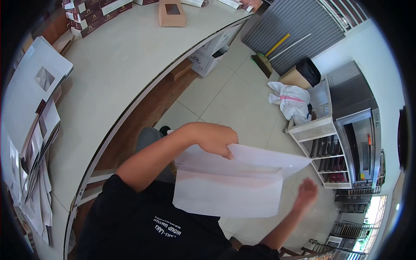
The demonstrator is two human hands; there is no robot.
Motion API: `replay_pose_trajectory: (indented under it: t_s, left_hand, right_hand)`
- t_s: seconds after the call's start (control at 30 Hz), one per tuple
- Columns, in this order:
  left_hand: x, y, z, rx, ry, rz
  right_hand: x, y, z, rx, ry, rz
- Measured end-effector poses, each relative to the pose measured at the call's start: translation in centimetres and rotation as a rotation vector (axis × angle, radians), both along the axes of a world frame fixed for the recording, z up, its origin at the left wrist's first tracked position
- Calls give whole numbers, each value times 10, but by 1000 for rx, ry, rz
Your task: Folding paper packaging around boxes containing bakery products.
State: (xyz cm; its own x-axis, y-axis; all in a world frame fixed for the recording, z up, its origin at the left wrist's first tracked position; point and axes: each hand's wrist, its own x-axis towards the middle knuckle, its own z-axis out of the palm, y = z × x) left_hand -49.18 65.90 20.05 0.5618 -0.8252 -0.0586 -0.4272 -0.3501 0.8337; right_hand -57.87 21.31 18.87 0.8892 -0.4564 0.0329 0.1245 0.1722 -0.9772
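A folded white sheet of paper or card (227, 194) hangs in front of my black shirt, its upper flap tilted up to the right. My left hand (219, 141) grips the upper edge of this sheet, thumb on the near face. To the right of the sheet and apart from it is my right hand (307, 190), blurred, with nothing visible in it; its finger positions are unclear. On the counter at the left lies an uneven stack of flat white card pieces (24, 97), the top one with a cut-out window.
A pale counter (107, 74) curves along the left. Patterned boxes (94, 16) and a brown windowed box (172, 14) stand at its back. Beyond the tiled floor (240, 97) are a broom (263, 65), a bin (300, 73), a white sack (291, 100) and a rack with trays (328, 156) under an oven.
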Motion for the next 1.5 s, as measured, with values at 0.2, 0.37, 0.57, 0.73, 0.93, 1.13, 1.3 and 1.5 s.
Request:
replay_pose_trajectory:
  t_s: [0.2,0.37,0.57,0.73,0.93,1.13,1.3,1.5]
  left_hand:
    - [-6,-69,-35,127,-157,-158]
    - [-14,-95,-56,293,-178,16]
    - [3,-90,-105,265,-297,193]
    - [10,-82,-162,338,-286,301]
    - [45,-67,-161,164,107,41]
    - [39,-73,-165,320,5,72]
    - [7,-91,-174,418,-163,239]
    - [-28,-100,-196,388,-582,484]
  right_hand:
    - [9,144,92,-1204,-166,616]
    - [60,151,4,-1478,389,1208]
    - [86,150,-51,-1734,271,1029]
    - [99,155,-111,-1623,22,903]
    - [138,147,-79,-1534,227,1310]
    - [126,139,-112,-1442,325,1271]
    - [77,133,-147,-1551,113,841]
    - [53,144,-172,-1556,-271,474]
